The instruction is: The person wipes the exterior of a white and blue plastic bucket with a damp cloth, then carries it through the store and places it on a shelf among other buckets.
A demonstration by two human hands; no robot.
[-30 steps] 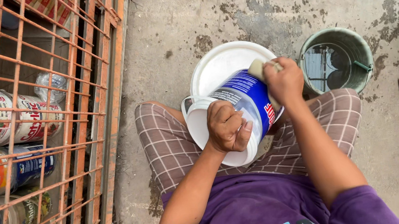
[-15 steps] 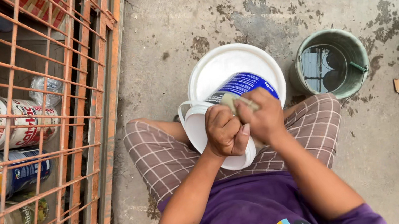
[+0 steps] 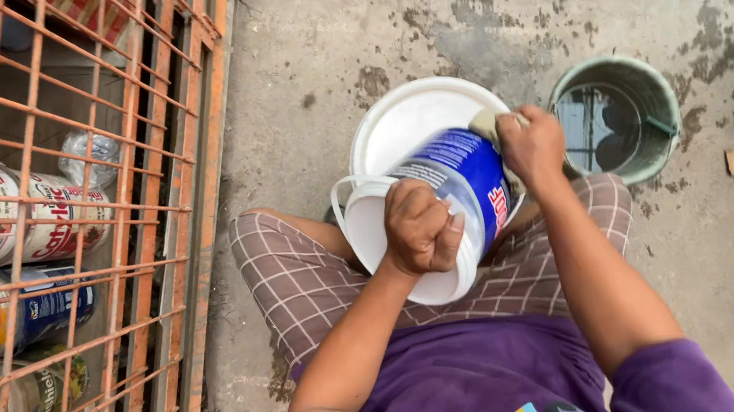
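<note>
Item one: our left hand (image 3: 423, 227) curls tight on the rim of the white bucket (image 3: 442, 195), tilted across our lap. Beside it, our right hand (image 3: 530, 143) presses a rag (image 3: 488, 127) to the bucket's side. Beyond the bucket: green pail (image 3: 615, 118) of water.

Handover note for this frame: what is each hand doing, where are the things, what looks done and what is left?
Left hand: gripping the rim of the white bucket, which lies tilted on the lap.
Right hand: pressing a rag against the bucket's blue label side, near its base.
Nearby: a white lid on the concrete behind the bucket; a green pail of water to the right; cans at the right edge and in the orange cage.
Done: bucket looks empty, with its lid off.
Left: how much of the outside is wiped cannot be told.
</note>
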